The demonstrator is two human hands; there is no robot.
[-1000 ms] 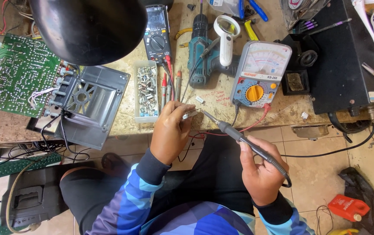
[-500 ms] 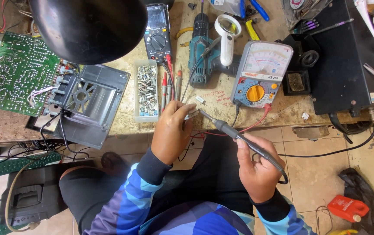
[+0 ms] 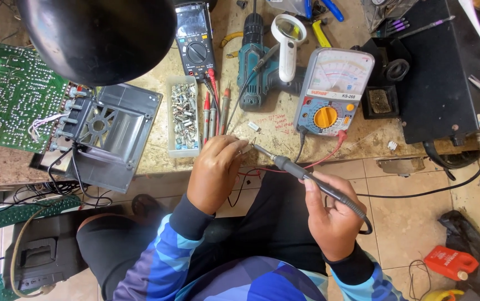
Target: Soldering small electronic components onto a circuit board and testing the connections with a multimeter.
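Head view shows us seated at a worn beige workbench (image 3: 284, 136), with pale floor tiles (image 3: 413, 223) below our lap. Our right hand (image 3: 332, 214) is closed around the black handle of a soldering iron (image 3: 307, 177). Its long axis runs diagonally, and the tip points up and to the left, away from that hand toward our left hand (image 3: 215, 173). The left hand is curled, its fingertips pinching a small part (image 3: 248, 146) at the bench edge; the iron's tip is just beside it, though we cannot tell if they touch. Beyond the left hand lie a clear tray of small metal parts (image 3: 184, 114) and red probes (image 3: 213, 108). Beyond the right hand stands a grey and blue analog meter (image 3: 334, 92) with an orange dial. Far to the right of the right hand, on the floor, sits a red bottle (image 3: 450, 262).
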